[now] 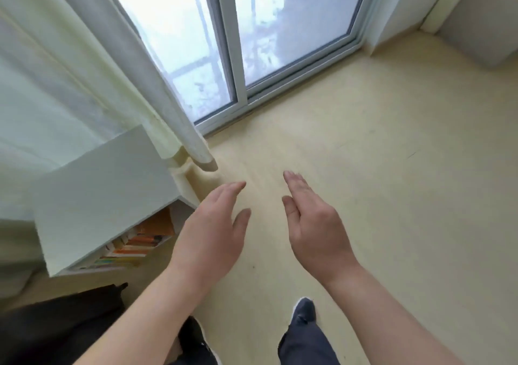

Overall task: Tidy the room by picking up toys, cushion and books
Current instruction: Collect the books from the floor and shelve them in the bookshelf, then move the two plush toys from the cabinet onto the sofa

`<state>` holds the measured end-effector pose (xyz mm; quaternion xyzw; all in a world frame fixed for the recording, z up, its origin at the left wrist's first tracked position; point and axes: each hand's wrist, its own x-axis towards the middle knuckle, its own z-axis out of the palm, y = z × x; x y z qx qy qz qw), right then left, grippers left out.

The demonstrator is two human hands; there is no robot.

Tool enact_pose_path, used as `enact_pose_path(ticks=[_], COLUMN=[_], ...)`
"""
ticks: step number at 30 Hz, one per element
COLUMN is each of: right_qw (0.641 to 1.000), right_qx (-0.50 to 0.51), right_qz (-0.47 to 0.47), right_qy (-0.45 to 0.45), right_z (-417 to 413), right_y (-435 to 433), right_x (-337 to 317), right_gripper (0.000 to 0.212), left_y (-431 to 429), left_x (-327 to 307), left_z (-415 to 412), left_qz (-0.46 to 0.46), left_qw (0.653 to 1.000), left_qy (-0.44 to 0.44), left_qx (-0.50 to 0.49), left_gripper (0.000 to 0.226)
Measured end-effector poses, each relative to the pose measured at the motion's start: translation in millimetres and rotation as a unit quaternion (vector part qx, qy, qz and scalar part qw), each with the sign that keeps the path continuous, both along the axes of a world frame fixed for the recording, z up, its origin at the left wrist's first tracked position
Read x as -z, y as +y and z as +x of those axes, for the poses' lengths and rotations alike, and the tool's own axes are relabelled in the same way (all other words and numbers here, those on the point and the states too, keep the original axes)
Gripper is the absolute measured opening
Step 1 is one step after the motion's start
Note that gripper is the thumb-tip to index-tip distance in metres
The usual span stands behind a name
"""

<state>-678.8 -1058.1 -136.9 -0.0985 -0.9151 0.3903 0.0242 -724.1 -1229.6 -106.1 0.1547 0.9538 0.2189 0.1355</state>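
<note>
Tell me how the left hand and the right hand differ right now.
The left hand angles rightward in the picture, the right hand leftward, so they converge. The left hand is close to the white bookshelf; the right hand is farther from it, over the floor. Both are open and flat, holding nothing.

Floor (378,210): pale beige, bearing a low white bookcase (95,196) at left.
Bookcase interior: colourful books (134,247), orange among them.
</note>
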Motion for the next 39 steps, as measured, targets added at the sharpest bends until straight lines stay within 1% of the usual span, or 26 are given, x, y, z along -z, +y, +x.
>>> enact_pose_path(ticks=[2,5,7,9,11,16,19,25,28,32,35,39], right_qw=[1.0,0.997,0.994,0.992,0.988,0.977,0.971,0.954,0.945,0.93,0.919,0.908], right_qx=[-0.002,-0.004,0.017,0.046,0.085,0.155,0.174,0.218,0.243,0.289,0.321,0.362], right_qz=[0.017,0.072,0.096,0.104,0.106,0.11,0.131,0.179,0.199,0.215,0.216,0.196], right_qy=[0.009,0.031,0.042,0.053,0.072,0.096,0.098,0.102,0.087,0.067,0.069,0.082], right_z=[6,15,27,34,40,31,17,-44,-71,-100,-117,-141], right_y=[47,101,145,177,214,288,334,464,530,627,704,822], right_x=[-95,-183,-229,-252,-271,-296,-308,-319,-328,-341,-345,-331], right_gripper=[0.046,0.046,0.046,0.046,0.046,0.045,0.046,0.046,0.047,0.047,0.045,0.04], left_y=[43,92,130,154,187,262,312,442,510,630,729,867], left_x=[-94,-175,-215,-236,-252,-273,-281,-278,-278,-289,-300,-305], left_z=[-8,-16,-17,-16,-20,-49,-78,-161,-206,-260,-289,-315], left_qz=[0.008,0.002,-0.004,-0.007,0.012,0.049,0.064,0.112,0.129,0.134,0.141,0.142], left_qw=[0.999,0.997,0.993,0.99,0.987,0.977,0.972,0.96,0.956,0.944,0.926,0.911], left_qy=[0.03,0.049,0.077,0.088,0.105,0.137,0.152,0.165,0.159,0.154,0.165,0.162], left_qx=[0.028,0.061,0.087,0.106,0.117,0.153,0.17,0.196,0.21,0.259,0.308,0.352], left_gripper=[0.049,0.043,0.043,0.044,0.044,0.042,0.043,0.042,0.042,0.04,0.04,0.04])
